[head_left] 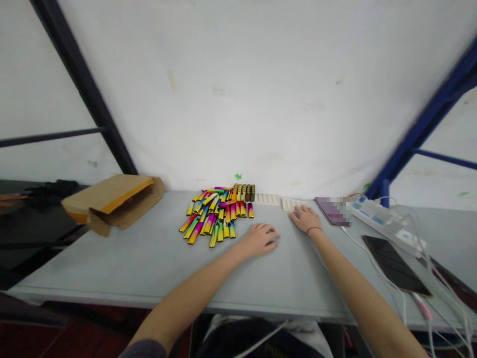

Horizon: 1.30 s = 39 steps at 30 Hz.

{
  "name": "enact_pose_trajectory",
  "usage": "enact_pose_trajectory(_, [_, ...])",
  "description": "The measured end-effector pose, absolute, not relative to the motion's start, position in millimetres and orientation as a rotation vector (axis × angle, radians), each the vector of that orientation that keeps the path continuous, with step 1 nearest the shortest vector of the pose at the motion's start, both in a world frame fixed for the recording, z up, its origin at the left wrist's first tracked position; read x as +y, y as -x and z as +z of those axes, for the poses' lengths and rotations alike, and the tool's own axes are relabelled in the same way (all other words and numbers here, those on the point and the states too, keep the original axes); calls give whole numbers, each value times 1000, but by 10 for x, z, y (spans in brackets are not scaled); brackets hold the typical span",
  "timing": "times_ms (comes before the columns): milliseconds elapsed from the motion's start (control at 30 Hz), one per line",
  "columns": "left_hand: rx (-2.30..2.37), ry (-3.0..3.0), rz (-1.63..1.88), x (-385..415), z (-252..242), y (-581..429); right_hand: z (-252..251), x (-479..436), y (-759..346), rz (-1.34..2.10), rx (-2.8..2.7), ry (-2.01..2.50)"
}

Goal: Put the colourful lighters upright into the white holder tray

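On the bench (130,268): your left hand (263,239), fingers loosely spread; your right hand (306,219) at the white tray (289,205) near the far edge, pinch untellable; step, apparently, tray positioning, next calling for light, level pressure.

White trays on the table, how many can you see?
2. One white tray lies just right of the standing tubes; the second tray is further right, partly covered by the right hand. More could be hidden beneath.
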<state>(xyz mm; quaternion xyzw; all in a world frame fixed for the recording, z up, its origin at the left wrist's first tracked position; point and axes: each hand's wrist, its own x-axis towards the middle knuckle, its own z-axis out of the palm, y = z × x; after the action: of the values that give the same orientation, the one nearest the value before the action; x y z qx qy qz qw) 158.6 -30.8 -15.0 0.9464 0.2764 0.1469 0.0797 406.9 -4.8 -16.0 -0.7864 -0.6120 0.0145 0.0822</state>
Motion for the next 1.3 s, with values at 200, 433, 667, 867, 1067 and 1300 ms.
enact_pose_trajectory(200, [823, -2766, 466, -291, -185, -1582, -161, 338, -4083, 271, -1795, 2380])
enact_pose_trajectory(433, [936, -2748, 499, -262, -238, -1601, -218, 333, -4163, 226, -1872, 2136])
enact_pose_trajectory(667, [1339, -2624, 428, -129, -316, -1863, -318, -204, -3578, 180, -2070, 1921])
enact_pose_trajectory(867, [1265, -2636, 459, -103, -349, -1798, -299, -422, -3403, 216, -2094, 1979])
enact_pose_trajectory(1067, [1123, -2679, 399, -59, -348, -1622, -277, -410, -3469, 229, -2130, 1946])
enact_pose_trajectory(1300, [1145, -2663, 379, -74, -318, -1633, -223, -459, -3554, 361, -2179, 1800])
